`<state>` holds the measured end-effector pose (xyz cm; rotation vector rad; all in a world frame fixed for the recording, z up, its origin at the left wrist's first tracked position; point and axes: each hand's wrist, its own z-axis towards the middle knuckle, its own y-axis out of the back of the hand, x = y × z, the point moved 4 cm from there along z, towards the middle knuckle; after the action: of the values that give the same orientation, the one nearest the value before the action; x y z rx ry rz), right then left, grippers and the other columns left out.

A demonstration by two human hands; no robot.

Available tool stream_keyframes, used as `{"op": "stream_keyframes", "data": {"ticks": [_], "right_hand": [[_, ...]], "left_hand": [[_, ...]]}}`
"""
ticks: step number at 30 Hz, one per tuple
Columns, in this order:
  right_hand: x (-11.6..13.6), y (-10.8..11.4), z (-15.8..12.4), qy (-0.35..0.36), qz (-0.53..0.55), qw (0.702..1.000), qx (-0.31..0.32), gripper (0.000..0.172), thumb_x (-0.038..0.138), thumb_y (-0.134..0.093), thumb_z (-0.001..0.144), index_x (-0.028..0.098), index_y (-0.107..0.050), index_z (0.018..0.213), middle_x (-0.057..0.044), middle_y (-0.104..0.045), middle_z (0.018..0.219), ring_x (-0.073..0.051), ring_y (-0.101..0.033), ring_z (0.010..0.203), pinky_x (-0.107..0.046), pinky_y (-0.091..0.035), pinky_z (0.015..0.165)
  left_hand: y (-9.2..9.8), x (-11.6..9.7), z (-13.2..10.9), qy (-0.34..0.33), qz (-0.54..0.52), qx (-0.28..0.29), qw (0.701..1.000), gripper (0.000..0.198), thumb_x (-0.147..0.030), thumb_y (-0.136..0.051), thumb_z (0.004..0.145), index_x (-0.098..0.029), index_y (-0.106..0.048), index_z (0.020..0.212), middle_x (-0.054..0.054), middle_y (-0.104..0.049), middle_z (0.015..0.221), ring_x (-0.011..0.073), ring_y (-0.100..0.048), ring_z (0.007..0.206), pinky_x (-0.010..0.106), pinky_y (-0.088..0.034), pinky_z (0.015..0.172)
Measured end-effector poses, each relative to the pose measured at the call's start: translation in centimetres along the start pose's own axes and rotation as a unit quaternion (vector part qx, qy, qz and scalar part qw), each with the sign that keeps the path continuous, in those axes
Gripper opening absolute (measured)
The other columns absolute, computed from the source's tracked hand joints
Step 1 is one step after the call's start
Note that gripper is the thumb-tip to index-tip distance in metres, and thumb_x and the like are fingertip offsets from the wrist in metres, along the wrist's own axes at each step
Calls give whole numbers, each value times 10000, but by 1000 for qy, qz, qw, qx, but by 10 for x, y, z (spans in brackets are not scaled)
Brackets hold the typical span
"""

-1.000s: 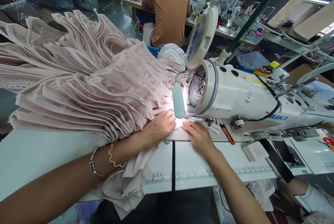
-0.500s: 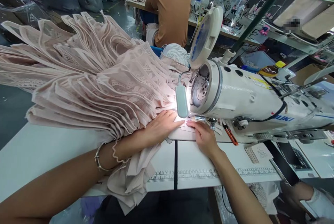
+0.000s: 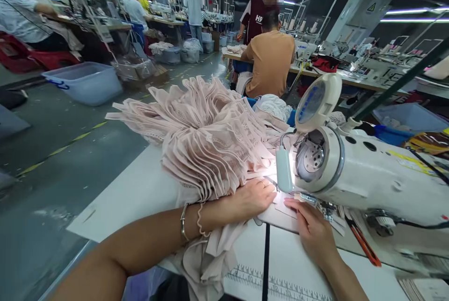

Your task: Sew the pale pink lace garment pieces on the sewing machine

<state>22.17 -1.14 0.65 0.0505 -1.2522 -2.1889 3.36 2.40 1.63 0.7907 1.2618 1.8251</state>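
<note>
Left hand point(image 3: 250, 198) lay flat, fingers together, on pink fabric piece point(image 3: 282, 206) under sewing machine point(image 3: 368, 175) head. Right hand point(image 3: 312, 228) flat also, nearer to needle, pressing from front-right. Fabric stack point(image 3: 210, 142) extended back-left.

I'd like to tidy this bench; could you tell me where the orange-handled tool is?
In the head view, the orange-handled tool lies just right of the right hand, below the white sewing machine.

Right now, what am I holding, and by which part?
Nothing gripped: left hand lies flat on the pink fabric at its near edge, right hand presses fingertips down beside the presser foot.
</note>
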Motion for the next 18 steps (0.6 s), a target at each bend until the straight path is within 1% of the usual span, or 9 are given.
{"op": "stream_keyframes", "data": {"ticks": [3,5,7,9,11,12,13,15,18], "right_hand": [[-3,-2,-2,-1,-3,1000,-5,331,139,-414,928,279,-697,1028,12,-781,1026,-181,-744,925,-309,-596,806],[-5,-3,-2,-6,1,1000,0,327,142,-419,933,275,-699,1035,4,-780,1020,-182,-744,925,-305,-596,789],[-5,-3,-2,-12,6,1000,8,328,136,-426,935,273,-705,1041,-3,-780,1013,-184,-744,928,-301,-595,776],[-2,-1,-1,-20,10,1000,16,333,121,-434,930,272,-711,1035,-7,-780,1014,-186,-740,939,-298,-591,781],[3,3,1,-22,22,999,20,332,108,-438,928,269,-717,1011,-9,-780,1004,-186,-732,954,-297,-584,810],[6,4,2,-19,32,999,22,338,96,-437,922,268,-719,994,-8,-779,990,-180,-729,944,-293,-578,825],[9,5,3,-19,38,999,21,340,87,-439,914,265,-719,988,-10,-776,979,-182,-723,946,-301,-572,853],[13,6,5,-7,58,998,22,341,70,-432,901,260,-711,956,-10,-768,939,-173,-716,915,-295,-566,847],[15,5,6,-6,63,997,38,345,51,-419,893,255,-694,937,-6,-756,904,-157,-705,871,-281,-554,822]], "left_hand": [[2,2,-3,28,-2,9,1000,181,-133,-447,1020,-138,-617,1083,67,-595,949,212,-536,882,335,-409,760],[2,5,-3,43,-21,19,999,196,-171,-463,1024,-191,-617,1145,61,-586,977,221,-536,917,334,-410,773],[1,8,-3,55,-67,23,996,189,-218,-483,1028,-237,-632,1144,49,-580,994,221,-533,949,319,-411,775],[0,9,-1,58,-125,24,990,192,-248,-470,1041,-221,-659,1063,35,-576,972,200,-532,933,289,-405,752],[-1,8,-1,42,-172,23,984,248,-235,-437,1054,-186,-670,989,29,-575,932,179,-529,893,270,-393,730],[0,6,-1,23,-184,22,982,256,-217,-434,1052,-181,-675,977,28,-579,923,178,-527,888,270,-388,734],[0,6,-2,13,-191,16,981,247,-195,-435,1047,-180,-678,1004,35,-585,931,186,-523,896,280,-383,747],[1,4,-3,-28,-163,-10,986,267,-128,-403,1037,-158,-668,1030,48,-595,935,182,-516,855,290,-376,746],[0,1,-5,-82,-115,-35,989,283,-67,-374,1019,-132,-650,1014,60,-606,910,174,-506,796,299,-374,724]]}}
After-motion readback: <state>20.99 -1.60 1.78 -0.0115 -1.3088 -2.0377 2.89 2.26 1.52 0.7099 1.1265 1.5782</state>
